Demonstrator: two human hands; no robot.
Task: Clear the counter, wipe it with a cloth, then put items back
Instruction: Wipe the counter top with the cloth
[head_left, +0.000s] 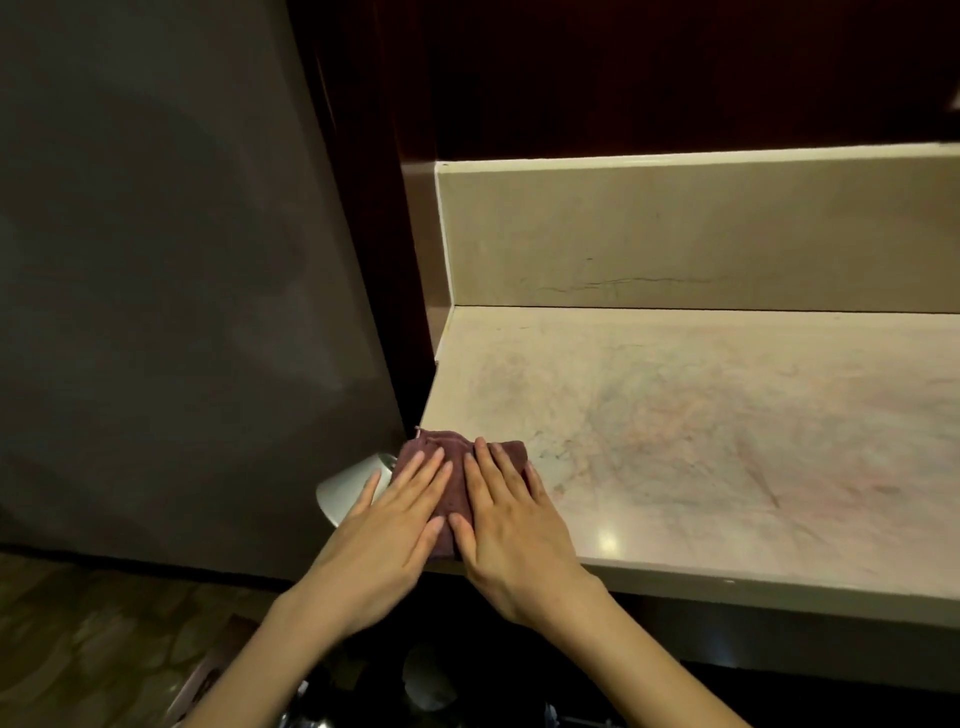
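A folded dark mauve cloth (457, 457) lies on the front left corner of the pale marble counter (701, 426). My left hand (384, 530) lies flat on the cloth's left part, fingers straight and spread. My right hand (511, 525) presses flat on its right part, fingers straight, thumb beside my left thumb. Most of the cloth is hidden under both hands. No other object stands on the visible counter surface.
A marble backsplash (701, 234) rises behind the counter. A tall grey panel (171, 286) stands to the left. A white cone-shaped object (348, 488) shows below the counter's left corner. Dark, blurred items lie on the floor by my arms.
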